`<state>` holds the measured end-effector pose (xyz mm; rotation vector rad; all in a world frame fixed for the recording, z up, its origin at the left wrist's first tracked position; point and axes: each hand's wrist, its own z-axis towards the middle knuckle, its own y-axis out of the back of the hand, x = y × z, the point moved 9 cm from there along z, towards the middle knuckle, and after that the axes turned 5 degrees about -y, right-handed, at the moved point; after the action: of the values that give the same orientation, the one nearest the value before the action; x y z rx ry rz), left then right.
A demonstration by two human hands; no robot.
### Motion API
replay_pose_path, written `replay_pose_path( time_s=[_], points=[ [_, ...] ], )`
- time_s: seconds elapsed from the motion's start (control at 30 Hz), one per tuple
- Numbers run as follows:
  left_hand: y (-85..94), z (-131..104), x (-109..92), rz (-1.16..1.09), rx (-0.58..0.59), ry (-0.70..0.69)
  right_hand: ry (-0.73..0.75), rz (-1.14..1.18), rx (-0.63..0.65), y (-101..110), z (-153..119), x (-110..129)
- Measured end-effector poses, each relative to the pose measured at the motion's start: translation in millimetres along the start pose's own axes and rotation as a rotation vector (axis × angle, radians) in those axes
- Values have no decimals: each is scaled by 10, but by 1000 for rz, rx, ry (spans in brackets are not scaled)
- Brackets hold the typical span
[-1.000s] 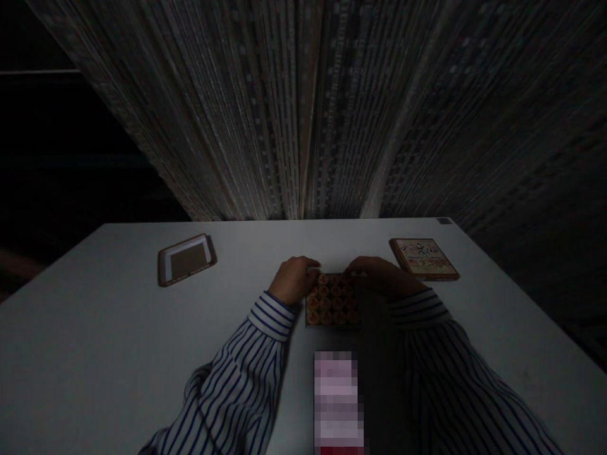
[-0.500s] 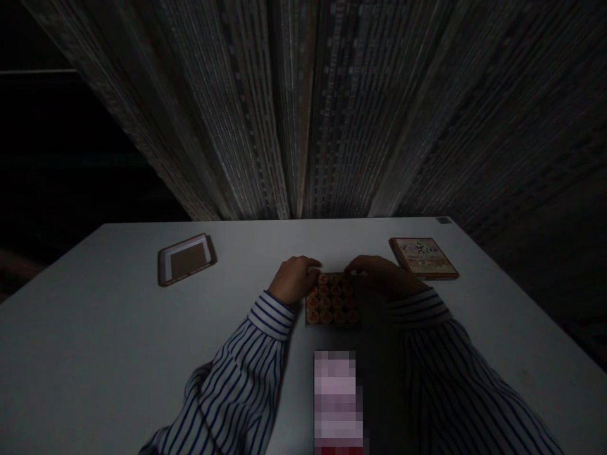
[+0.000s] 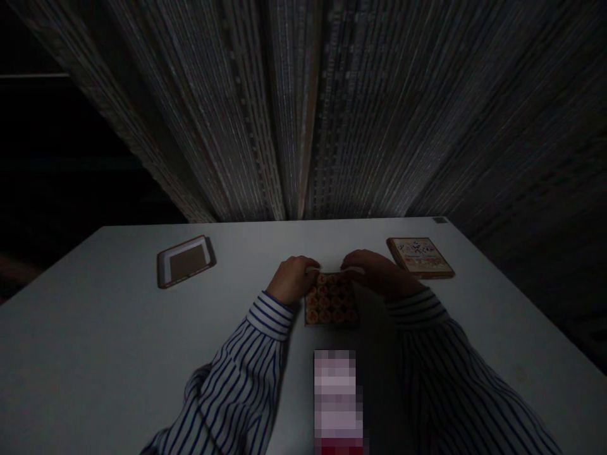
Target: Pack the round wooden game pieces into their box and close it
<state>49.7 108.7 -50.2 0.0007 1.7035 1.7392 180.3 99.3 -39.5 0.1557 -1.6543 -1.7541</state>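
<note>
The box of round pieces (image 3: 331, 303) lies on the white table (image 3: 114, 341), left hand (image 3: 292, 280) curled at its ten o'clock, right hand (image 3: 378, 275) at its two, though it's too dim to tell whether either grips it.

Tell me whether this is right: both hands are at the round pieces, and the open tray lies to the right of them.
The side is wrong: the head view shows the open tray lying to the left, not the right. The left hand and right hand are indeed at the round pieces.
</note>
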Motion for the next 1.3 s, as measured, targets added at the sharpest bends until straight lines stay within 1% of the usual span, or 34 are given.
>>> replay_pose_path(
  time_s=[0.13,0.2,0.23,0.37,0.43,0.53,0.6,0.67,0.77,0.83,0.93,1.1,1.3],
  points=[
    [94,-57,-77,-15,-61,-19,31,10,-64,127,-104,105],
    [148,-129,-84,-29,-107,-2,28,20,-114,162,-206,142],
    [172,-175,-79,-36,-135,7,3,14,-132,156,-264,137],
    [226,-395,-1,-102,-279,33,-98,23,-188,39,-513,92],
    [186,-499,65,-152,-326,51,-128,47,-237,-15,-618,74],
    [99,-629,158,-187,-391,92,-188,62,-274,-106,-713,15],
    [28,-680,173,-196,-405,91,-195,64,-287,-157,-737,-3],
    [-21,-715,169,-208,-431,74,-165,64,-299,-195,-743,8],
    [-71,-742,149,-223,-461,32,-117,53,-317,-218,-751,37],
    [-97,-746,133,-231,-459,3,-115,45,-328,-208,-765,39],
    [-99,-753,134,-246,-464,-7,-129,42,-327,-183,-794,33],
    [-87,-760,152,-255,-467,11,-83,34,-289,-184,-832,108],
    [-98,-764,153,-262,-464,12,-99,-3,-256,-189,-837,166]
  ],
)
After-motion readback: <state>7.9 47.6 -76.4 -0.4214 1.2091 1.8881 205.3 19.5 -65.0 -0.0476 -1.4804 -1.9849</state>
